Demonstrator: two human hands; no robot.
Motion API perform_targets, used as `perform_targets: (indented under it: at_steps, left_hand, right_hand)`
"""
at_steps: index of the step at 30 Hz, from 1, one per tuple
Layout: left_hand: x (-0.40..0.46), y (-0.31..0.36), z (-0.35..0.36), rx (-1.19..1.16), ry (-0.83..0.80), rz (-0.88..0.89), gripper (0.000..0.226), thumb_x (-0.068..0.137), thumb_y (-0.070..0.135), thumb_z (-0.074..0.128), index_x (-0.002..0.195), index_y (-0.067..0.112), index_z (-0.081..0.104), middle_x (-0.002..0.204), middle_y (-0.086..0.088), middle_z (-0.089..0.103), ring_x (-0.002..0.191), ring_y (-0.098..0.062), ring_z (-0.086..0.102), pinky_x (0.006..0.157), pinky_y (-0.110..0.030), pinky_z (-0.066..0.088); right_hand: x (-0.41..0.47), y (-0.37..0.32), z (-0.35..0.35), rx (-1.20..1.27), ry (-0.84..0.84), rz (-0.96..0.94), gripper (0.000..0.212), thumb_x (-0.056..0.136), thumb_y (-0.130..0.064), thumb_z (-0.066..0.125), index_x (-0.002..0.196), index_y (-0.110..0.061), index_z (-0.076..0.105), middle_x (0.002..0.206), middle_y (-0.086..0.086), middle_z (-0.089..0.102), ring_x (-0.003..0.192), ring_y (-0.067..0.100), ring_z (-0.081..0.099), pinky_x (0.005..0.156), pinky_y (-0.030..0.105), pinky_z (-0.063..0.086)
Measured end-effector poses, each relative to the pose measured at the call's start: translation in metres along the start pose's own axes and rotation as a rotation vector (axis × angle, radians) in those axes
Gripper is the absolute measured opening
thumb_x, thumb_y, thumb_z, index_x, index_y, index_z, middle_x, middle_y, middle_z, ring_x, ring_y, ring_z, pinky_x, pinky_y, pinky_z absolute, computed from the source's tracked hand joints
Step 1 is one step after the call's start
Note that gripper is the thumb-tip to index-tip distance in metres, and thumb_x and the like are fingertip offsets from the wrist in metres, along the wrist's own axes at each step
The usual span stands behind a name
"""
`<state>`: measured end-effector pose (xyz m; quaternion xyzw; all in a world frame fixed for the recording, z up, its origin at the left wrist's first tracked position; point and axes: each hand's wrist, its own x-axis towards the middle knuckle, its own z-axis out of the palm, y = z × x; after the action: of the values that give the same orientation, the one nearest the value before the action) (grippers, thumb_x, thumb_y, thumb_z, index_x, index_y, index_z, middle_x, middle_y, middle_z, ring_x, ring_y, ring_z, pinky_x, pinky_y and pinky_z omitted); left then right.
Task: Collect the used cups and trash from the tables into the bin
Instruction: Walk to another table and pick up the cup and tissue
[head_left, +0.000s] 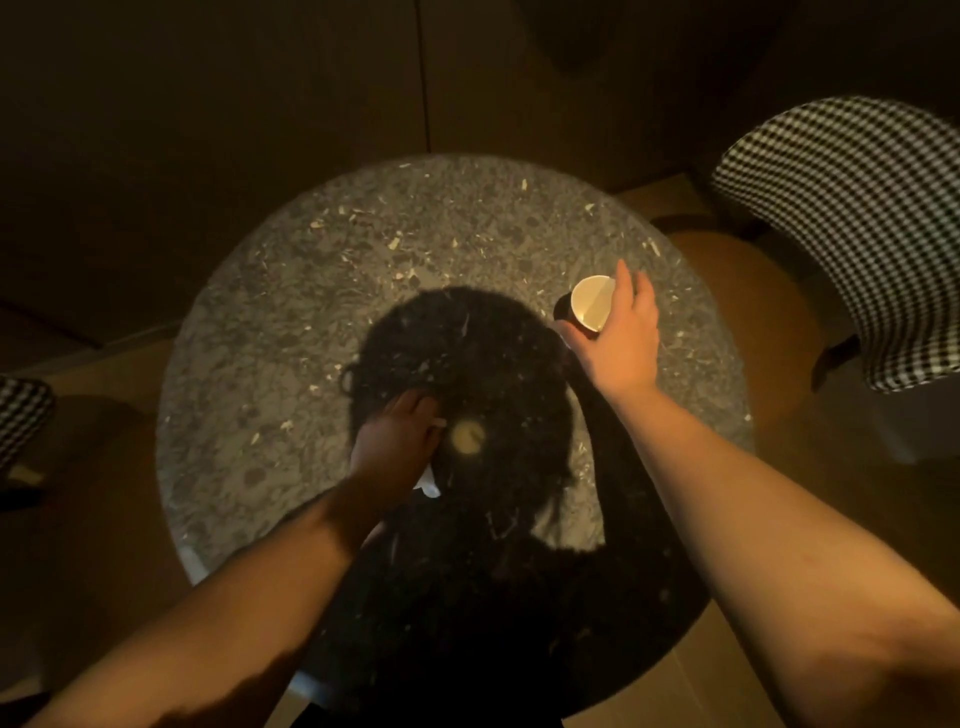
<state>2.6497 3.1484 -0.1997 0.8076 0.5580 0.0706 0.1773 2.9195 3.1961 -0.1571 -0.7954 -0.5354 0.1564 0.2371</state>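
A paper cup, dark outside and white inside, is tilted over the right side of the round speckled stone table. My right hand grips it, with fingers and thumb curled round its wall. My left hand lies in my own shadow near the table's middle, over a piece of white paper that sticks out below the palm. Its fingers are bent down onto the paper, though the shadow hides whether they pinch it. A small pale round spot lies on the table just right of the left hand.
A checked black-and-white chair stands at the right with a brown round seat under the table's edge. Another checked chair shows at the left edge. Dark wall panels stand behind the table, and wood floor surrounds it.
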Motion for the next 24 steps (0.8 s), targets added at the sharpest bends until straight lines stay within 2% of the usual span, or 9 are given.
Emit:
perform_targets:
  at_steps: [4,7,10,12,16,19,21,24]
  left_hand:
    - [0.0,0.005,-0.008,-0.103,0.025,-0.058,0.016,0.088,0.021,0.059,0.1,0.011,0.064,0.103,-0.009,0.061,0.084,-0.032,0.061,0.066,-0.037,0.049]
    - [-0.001,0.013,-0.018,-0.165,0.094,-0.099,0.013,0.09,0.023,0.055,0.097,0.015,0.063,0.098,-0.007,0.063,0.081,-0.028,0.062,0.068,-0.035,0.048]
    - [-0.003,0.025,-0.031,-0.203,0.159,-0.116,0.013,0.093,0.025,0.051,0.089,0.016,0.06,0.086,-0.003,0.061,0.074,-0.02,0.06,0.065,-0.031,0.043]
    - [-0.004,0.033,-0.042,-0.211,0.18,-0.11,0.015,0.094,0.026,0.051,0.091,0.015,0.061,0.084,-0.003,0.062,0.073,-0.019,0.058,0.064,-0.029,0.04]
    - [-0.012,0.05,-0.063,-0.233,0.172,-0.034,0.021,0.096,0.026,0.048,0.092,0.011,0.062,0.08,-0.004,0.063,0.07,-0.019,0.059,0.064,-0.031,0.045]
    - [-0.019,0.063,-0.074,-0.229,0.152,0.042,0.016,0.093,0.024,0.051,0.084,0.013,0.058,0.076,-0.001,0.059,0.065,-0.013,0.054,0.058,-0.025,0.035]
    - [-0.025,0.072,-0.075,-0.131,0.078,0.104,0.009,0.086,0.021,0.059,0.082,0.017,0.052,0.08,0.003,0.055,0.066,-0.01,0.051,0.054,-0.022,0.028]
    - [-0.043,0.085,-0.073,-0.258,0.083,0.186,0.009,0.089,0.023,0.056,0.088,0.015,0.057,0.087,-0.001,0.059,0.075,-0.018,0.053,0.063,-0.029,0.036]
  right_hand:
    - [0.005,0.003,0.002,0.05,-0.028,-0.009,0.086,0.079,-0.041,0.071,0.146,-0.014,0.025,0.141,0.012,0.033,0.126,0.033,0.041,0.104,0.04,0.034]
    - [-0.005,0.005,-0.001,0.07,-0.06,-0.035,0.084,0.077,-0.04,0.073,0.144,-0.013,0.029,0.136,0.012,0.036,0.121,0.032,0.044,0.099,0.039,0.038]
    - [-0.029,0.007,-0.009,0.089,-0.072,-0.058,0.082,0.077,-0.039,0.074,0.143,-0.014,0.031,0.135,0.012,0.038,0.119,0.031,0.045,0.097,0.037,0.038]
    - [-0.051,0.006,-0.016,0.103,-0.061,-0.063,0.082,0.077,-0.041,0.074,0.142,-0.015,0.032,0.133,0.011,0.039,0.117,0.03,0.047,0.094,0.036,0.04]
    - [-0.102,0.007,-0.034,0.114,0.018,-0.028,0.081,0.076,-0.041,0.074,0.143,-0.022,0.031,0.132,0.003,0.039,0.116,0.024,0.048,0.09,0.029,0.039]
    - [-0.144,0.009,-0.048,0.132,0.084,0.036,0.082,0.077,-0.043,0.073,0.144,-0.024,0.029,0.132,0.001,0.039,0.117,0.021,0.046,0.089,0.026,0.035]
    - [-0.176,0.012,-0.057,0.139,0.139,0.088,0.081,0.077,-0.043,0.073,0.144,-0.025,0.03,0.132,0.0,0.039,0.117,0.021,0.045,0.089,0.025,0.034]
    - [-0.229,0.015,-0.066,0.126,0.229,0.174,0.08,0.077,-0.044,0.073,0.143,-0.026,0.031,0.133,0.001,0.039,0.117,0.021,0.046,0.088,0.026,0.036]
